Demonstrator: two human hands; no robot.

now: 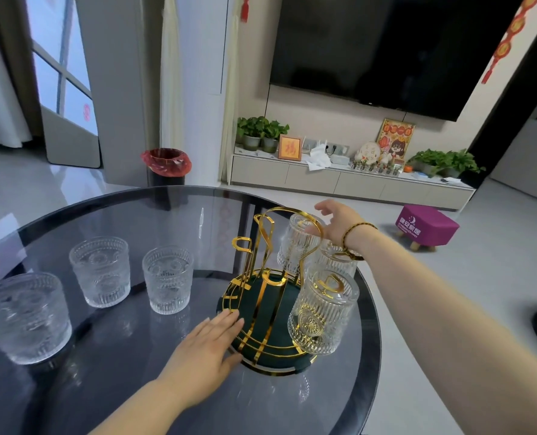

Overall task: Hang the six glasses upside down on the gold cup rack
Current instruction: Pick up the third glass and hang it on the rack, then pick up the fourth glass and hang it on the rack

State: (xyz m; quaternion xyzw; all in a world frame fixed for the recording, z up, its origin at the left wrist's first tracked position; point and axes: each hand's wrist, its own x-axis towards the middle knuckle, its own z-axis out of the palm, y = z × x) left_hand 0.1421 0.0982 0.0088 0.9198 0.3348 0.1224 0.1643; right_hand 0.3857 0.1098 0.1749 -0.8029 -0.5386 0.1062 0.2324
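Observation:
The gold cup rack (262,246) stands on a dark green round base (261,312) at the right of the round glass table (129,215). Three ribbed glasses hang upside down on its right side: a near glass (322,312), a far glass (295,243) and a third glass (336,260) partly behind my wrist. Three more glasses stand upright on the left: the nearest glass (25,317), a middle glass (101,271) and one glass (167,279) closest to the rack. My left hand (207,346) lies flat, fingers on the base's left rim. My right hand (339,222) is open beside the far hung glass.
The table's right edge (372,324) runs close to the rack. Beyond it on the floor stand a purple stool (425,226) and a bin with a red liner (166,166). A low TV cabinet (348,180) with plants lines the far wall.

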